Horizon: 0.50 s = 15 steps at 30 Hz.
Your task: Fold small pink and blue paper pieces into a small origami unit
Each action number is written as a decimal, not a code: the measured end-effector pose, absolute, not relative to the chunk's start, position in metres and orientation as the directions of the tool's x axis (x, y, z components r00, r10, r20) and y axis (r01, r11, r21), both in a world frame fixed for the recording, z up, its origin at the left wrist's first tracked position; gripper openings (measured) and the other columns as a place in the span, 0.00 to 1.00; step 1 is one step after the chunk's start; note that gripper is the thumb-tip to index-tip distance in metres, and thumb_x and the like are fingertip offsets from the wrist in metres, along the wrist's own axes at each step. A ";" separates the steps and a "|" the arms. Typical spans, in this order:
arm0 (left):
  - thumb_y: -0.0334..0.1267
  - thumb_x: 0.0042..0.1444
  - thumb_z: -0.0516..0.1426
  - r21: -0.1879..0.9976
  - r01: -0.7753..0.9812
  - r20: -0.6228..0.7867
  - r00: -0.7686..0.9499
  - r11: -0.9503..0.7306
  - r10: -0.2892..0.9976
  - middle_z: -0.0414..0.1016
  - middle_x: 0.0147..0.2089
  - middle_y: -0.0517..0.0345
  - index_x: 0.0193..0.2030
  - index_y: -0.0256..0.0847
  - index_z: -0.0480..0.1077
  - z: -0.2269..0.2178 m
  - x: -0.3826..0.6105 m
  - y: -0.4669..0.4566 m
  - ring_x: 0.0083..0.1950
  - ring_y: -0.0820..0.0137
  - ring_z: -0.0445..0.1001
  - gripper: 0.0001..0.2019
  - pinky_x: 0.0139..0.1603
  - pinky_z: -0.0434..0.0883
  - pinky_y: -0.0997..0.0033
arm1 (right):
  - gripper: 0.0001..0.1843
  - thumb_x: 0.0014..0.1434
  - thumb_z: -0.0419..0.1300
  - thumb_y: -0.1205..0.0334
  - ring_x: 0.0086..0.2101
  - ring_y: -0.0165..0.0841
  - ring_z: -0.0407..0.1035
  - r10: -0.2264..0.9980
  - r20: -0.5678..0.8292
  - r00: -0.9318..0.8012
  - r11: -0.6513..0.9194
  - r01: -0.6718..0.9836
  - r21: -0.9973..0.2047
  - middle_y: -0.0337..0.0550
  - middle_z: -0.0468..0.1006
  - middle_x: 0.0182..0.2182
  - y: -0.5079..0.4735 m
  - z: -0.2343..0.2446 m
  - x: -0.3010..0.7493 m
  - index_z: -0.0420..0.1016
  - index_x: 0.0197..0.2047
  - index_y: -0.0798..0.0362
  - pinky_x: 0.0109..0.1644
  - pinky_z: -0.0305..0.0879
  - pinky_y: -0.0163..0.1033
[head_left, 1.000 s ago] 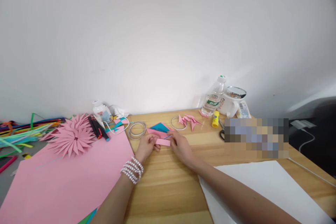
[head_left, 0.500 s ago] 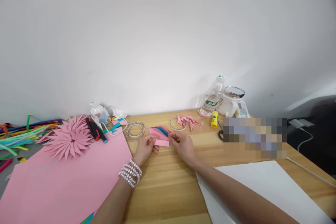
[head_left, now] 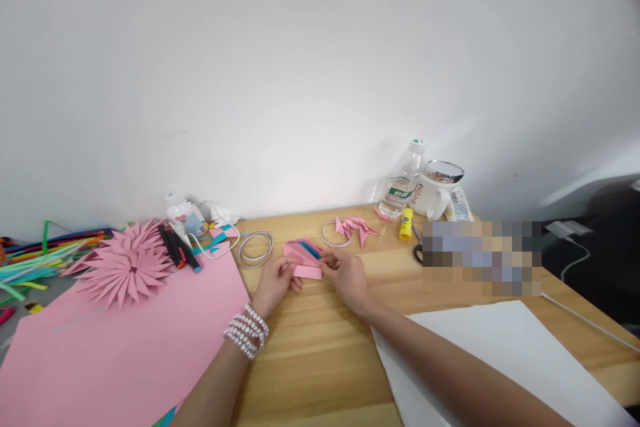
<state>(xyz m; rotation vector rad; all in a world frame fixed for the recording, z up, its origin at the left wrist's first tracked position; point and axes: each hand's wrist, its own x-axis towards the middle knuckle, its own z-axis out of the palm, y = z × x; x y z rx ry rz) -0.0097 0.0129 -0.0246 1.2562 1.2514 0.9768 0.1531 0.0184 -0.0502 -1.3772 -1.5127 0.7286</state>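
Observation:
My left hand, with a pearl bracelet on its wrist, pinches the left end of a small folded pink paper strip. My right hand pinches the strip's right end. Both hands rest low over the wooden table. Just behind the strip lie small pink and teal paper sheets.
A large pink sheet and a pink paper flower lie left, with markers, wire rings and coloured strips. Folded pink pieces, a glue stick, bottle, mug and scissors stand behind. White paper lies right.
Both hands have kept hold of the pink strip and shifted slightly. The small sheets behind it were nudged, with less teal showing. The camera view drifted a little.

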 end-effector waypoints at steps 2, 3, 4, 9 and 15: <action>0.37 0.48 0.55 0.985 0.123 -0.136 0.110 0.122 0.985 0.70 0.15 0.59 0.31 0.31 0.69 -0.024 -0.009 0.012 0.16 0.74 0.70 0.09 0.19 0.69 0.77 | 0.07 0.46 0.57 0.66 0.25 0.34 0.71 0.963 0.263 0.062 0.211 0.435 -0.875 0.43 0.78 0.26 0.018 -0.049 0.153 0.75 0.31 0.54 0.31 0.67 0.38; 0.37 0.48 0.55 0.984 0.125 -0.140 0.105 0.127 0.985 0.70 0.15 0.59 0.32 0.31 0.69 -0.024 -0.009 0.012 0.16 0.74 0.70 0.09 0.19 0.69 0.76 | 0.08 0.46 0.57 0.66 0.26 0.33 0.70 0.958 0.281 0.056 0.227 0.448 -0.865 0.43 0.77 0.26 0.018 -0.049 0.153 0.75 0.31 0.54 0.31 0.67 0.38; 0.37 0.49 0.55 0.984 0.124 -0.141 0.101 0.128 0.985 0.70 0.15 0.59 0.32 0.31 0.69 -0.023 -0.009 0.012 0.16 0.74 0.70 0.09 0.19 0.69 0.76 | 0.09 0.46 0.57 0.66 0.26 0.33 0.70 0.954 0.296 0.052 0.241 0.455 -0.857 0.42 0.77 0.26 0.018 -0.049 0.153 0.75 0.32 0.53 0.31 0.67 0.38; 0.39 0.48 0.56 0.986 0.106 -0.138 0.105 0.127 0.985 0.71 0.15 0.58 0.33 0.31 0.69 -0.022 -0.009 0.012 0.16 0.73 0.70 0.11 0.20 0.69 0.75 | 0.09 0.47 0.58 0.64 0.24 0.32 0.68 0.960 0.269 0.075 0.223 0.372 -0.901 0.41 0.76 0.25 0.019 -0.052 0.153 0.75 0.34 0.54 0.30 0.66 0.37; 0.41 0.48 0.57 0.986 0.084 -0.152 0.081 0.145 0.985 0.72 0.16 0.57 0.33 0.31 0.69 -0.022 -0.009 0.013 0.17 0.72 0.72 0.12 0.20 0.70 0.75 | 0.11 0.50 0.56 0.56 0.26 0.32 0.67 0.965 0.233 0.123 0.201 0.229 -0.953 0.42 0.74 0.25 0.022 -0.051 0.154 0.72 0.26 0.55 0.29 0.63 0.35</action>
